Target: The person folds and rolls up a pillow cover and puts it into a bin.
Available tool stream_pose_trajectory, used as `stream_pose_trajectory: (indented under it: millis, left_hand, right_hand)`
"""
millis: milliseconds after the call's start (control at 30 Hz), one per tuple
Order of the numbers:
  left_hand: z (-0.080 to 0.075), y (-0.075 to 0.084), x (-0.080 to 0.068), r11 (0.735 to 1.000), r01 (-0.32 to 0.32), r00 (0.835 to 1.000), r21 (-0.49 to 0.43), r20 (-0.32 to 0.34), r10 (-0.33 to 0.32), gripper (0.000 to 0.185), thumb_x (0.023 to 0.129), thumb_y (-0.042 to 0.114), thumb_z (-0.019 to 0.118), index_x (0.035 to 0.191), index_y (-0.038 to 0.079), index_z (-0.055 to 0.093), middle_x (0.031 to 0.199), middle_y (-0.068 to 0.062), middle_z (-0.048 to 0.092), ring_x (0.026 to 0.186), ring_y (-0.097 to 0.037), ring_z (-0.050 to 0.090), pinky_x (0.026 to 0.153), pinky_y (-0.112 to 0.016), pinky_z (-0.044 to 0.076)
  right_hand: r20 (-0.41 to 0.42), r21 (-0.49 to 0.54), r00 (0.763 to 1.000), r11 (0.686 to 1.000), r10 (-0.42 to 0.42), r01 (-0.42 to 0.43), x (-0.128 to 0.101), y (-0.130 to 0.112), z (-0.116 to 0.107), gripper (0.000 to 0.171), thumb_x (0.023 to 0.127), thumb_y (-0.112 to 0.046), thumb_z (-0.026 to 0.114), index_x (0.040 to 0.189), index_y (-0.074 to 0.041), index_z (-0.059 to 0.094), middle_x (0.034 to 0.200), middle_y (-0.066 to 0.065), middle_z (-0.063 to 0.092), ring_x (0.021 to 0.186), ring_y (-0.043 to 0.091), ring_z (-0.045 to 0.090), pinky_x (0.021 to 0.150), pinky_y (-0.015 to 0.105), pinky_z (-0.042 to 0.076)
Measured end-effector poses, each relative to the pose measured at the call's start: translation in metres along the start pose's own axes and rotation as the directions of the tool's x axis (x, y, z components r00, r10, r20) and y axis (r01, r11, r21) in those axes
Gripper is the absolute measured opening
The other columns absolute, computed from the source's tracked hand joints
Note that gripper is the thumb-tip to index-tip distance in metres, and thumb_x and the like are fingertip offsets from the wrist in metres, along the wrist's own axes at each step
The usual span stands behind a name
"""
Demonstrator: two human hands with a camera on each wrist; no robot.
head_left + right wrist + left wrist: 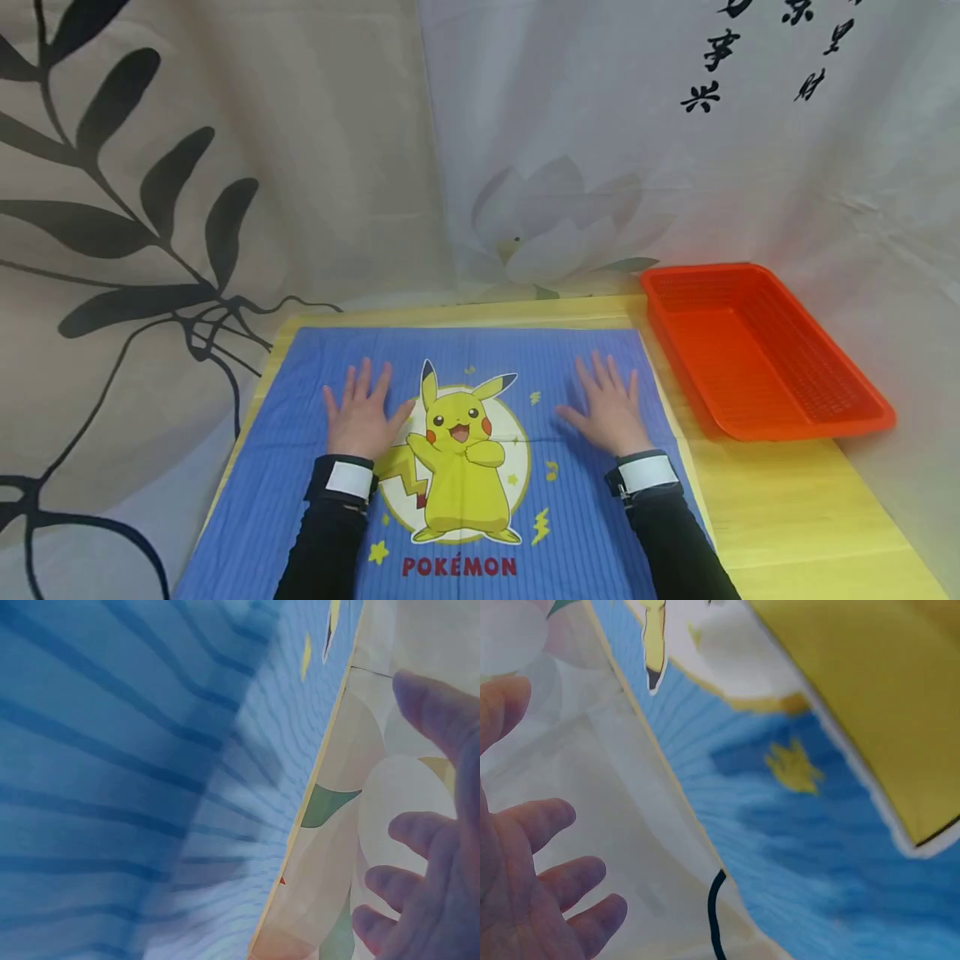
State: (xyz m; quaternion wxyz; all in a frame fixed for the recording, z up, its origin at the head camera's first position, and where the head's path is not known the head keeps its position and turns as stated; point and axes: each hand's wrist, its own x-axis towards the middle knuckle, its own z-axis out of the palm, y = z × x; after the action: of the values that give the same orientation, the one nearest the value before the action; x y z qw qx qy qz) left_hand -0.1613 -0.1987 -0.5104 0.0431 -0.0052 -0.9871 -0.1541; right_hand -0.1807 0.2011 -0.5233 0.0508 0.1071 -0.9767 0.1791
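Observation:
A blue striped cloth [585, 517] with a yellow cartoon figure [461, 467] and the word POKÉMON printed on it lies spread across the table. Over its left half is my left hand [363, 421], palm down, fingers spread, thumb by the figure's white circle. My right hand [611, 408] is held the same way over the right half, its fingers pointing to the far edge. Both hands hold nothing. In the left wrist view the left fingers [585, 881] are apart and slightly bent; in the right wrist view the right fingers [420, 832] look alike.
An orange-red plastic basket [757, 358] with mesh sides stands at the right on the yellow tabletop [810, 517]. Behind the table hangs a pale curtain [337, 150] printed with dark leaves, a lotus and black characters.

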Motion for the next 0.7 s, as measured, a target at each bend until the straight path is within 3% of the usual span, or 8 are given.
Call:
stream_pose_trajectory:
  millis: [233, 467, 700]
  left_hand:
    - [-0.014, -0.012, 0.019, 1.0, -0.024, 0.999, 0.018, 0.023, 0.023, 0.083, 0.104, 0.055, 0.06, 0.168, 0.01, 0.033, 0.174, -0.027, 0.02, 0.161, -0.051, 0.011, 0.123, -0.079, 0.0]
    - [-0.015, -0.039, 0.046, 0.999, -0.018, 0.999, 0.043, 0.041, 0.016, 0.084, 0.104, 0.057, 0.058, 0.168, 0.009, 0.032, 0.174, -0.029, 0.019, 0.16, -0.054, 0.013, 0.122, -0.081, 0.002]
    - [-0.02, -0.058, 0.062, 0.999, 0.003, 0.997, 0.055, 0.075, -0.007, 0.082, 0.106, 0.055, 0.056, 0.167, 0.006, 0.031, 0.172, -0.032, 0.019, 0.159, -0.056, 0.014, 0.121, -0.082, 0.002]
  right_hand:
    - [0.046, -0.004, 0.999, 1.0, 0.02, -0.019, 0.013, 0.0, -0.012, 0.093, 0.096, -0.05, 0.076, 0.167, -0.005, 0.034, 0.174, 0.027, 0.021, 0.162, 0.051, 0.012, 0.125, 0.076, -0.004]
    - [0.083, 0.005, 0.996, 0.999, 0.032, -0.033, 0.027, 0.006, -0.021, 0.092, 0.098, -0.048, 0.074, 0.168, -0.005, 0.032, 0.174, 0.027, 0.019, 0.162, 0.052, 0.009, 0.124, 0.074, -0.01]
    - [0.1, -0.022, 0.994, 0.999, 0.043, -0.041, 0.038, 0.015, -0.026, 0.091, 0.099, -0.049, 0.072, 0.168, -0.005, 0.032, 0.173, 0.028, 0.021, 0.161, 0.053, 0.011, 0.123, 0.076, -0.009]
